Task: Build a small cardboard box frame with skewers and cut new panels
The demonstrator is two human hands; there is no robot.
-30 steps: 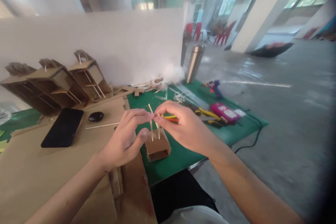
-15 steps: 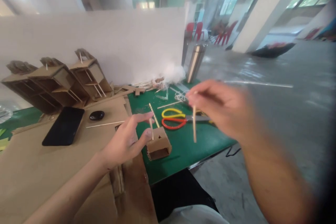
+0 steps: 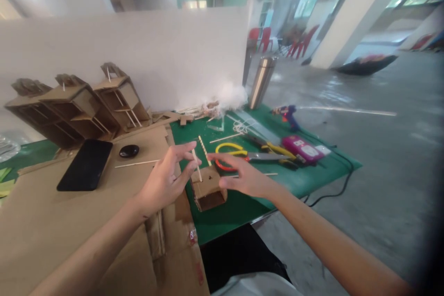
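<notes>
A small cardboard box (image 3: 208, 182), open at the front, rests on the green table. From a hole in its top rises a thin wooden stick (image 3: 197, 166), leaning slightly. The thumb and fingers of my left hand (image 3: 173, 169) close around this stick. My right hand (image 3: 246, 175) hovers at the right side of the box with fingers apart and nothing in them; whether its thumb touches the box I cannot tell. Another wooden stick (image 3: 267, 174) lies partly behind the right hand. A spiral-patterned stick (image 3: 203, 148) is just behind the box.
Scissors (image 3: 249, 153), pliers (image 3: 277, 149), a purple device (image 3: 303, 149) and a glue gun (image 3: 288, 114) lie on the right. A steel flask (image 3: 262, 84) stands behind. At left are a phone (image 3: 85, 165), a mouse (image 3: 129, 151) and several cardboard structures (image 3: 120, 97).
My right hand has let go of the stick it held and come left and down to the box. That stick now lies on the table. My left hand stays at the upright stick.
</notes>
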